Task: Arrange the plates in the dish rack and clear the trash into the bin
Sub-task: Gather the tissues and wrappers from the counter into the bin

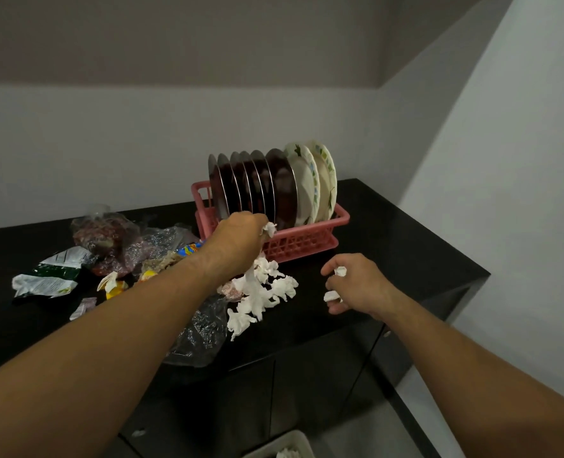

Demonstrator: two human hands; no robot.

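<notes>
your left hand (241, 239) is curled round the top of the tissue clump (261, 289) just in front of the dish rack (307, 241), which sits at the back of the counter (406, 246) toward its right end. the clump's tail trails down onto the counter beside the clear plastic bag (204, 328) at the front edge. your right hand (360, 285), apart from the left and nearer the right edge, pinches two small tissue wads (340, 271) in curled fingers. the plates (284, 190) stand upright in the rack, so that half looks done; the wrappers (52, 272) lie toward the left end. to do this pickup well, i'd gather the trailing tail into your left fist before lifting, so no shreds tear off or drag the bag. then carry both hands over the front edge to the bin (294, 439) below, and let go low so the light paper lands inside.
</notes>
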